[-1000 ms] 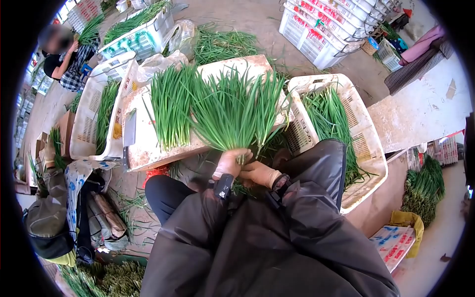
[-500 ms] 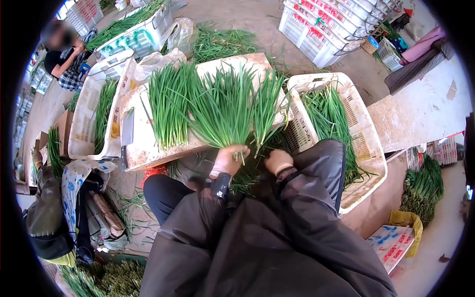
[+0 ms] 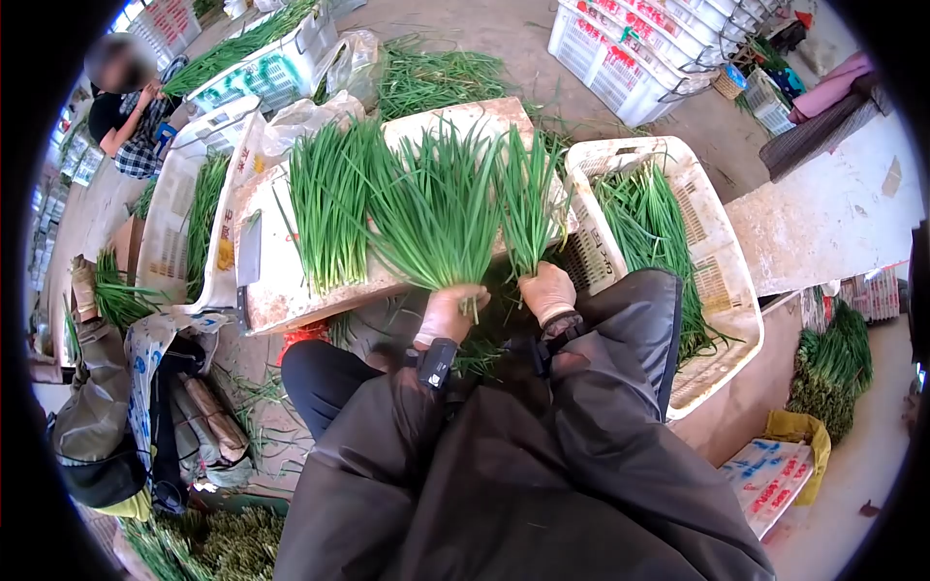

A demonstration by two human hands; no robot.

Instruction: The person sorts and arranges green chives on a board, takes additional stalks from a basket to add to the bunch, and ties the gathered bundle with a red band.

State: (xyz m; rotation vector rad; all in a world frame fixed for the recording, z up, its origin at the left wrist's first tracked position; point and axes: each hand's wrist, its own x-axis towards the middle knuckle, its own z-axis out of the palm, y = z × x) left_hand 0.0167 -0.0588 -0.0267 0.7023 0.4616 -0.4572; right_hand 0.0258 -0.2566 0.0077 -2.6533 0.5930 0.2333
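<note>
My left hand (image 3: 451,312) is closed round the lower stems of a large fanned bunch of green stalks (image 3: 441,218), whose leaves spread over the board. To its right, my right hand (image 3: 548,293) grips the base of a smaller bunch (image 3: 527,198). Another bunch (image 3: 331,218) lies on the stained pale board (image 3: 402,138), left of the large one. A cleaver (image 3: 249,261) rests at the board's left edge, its dark handle toward me.
White crates stand left (image 3: 167,232) and right (image 3: 728,295) of the board, both holding greens. Stacked crates (image 3: 620,63) are at the back. A person (image 3: 121,111) sits at upper left; another person's sleeve (image 3: 102,378) shows at left. Loose greens (image 3: 436,82) lie behind.
My right hand moved away from my left hand, then up to the smaller bunch and closed on its base. My left hand kept its hold. The sleeved arm at left shifted.
</note>
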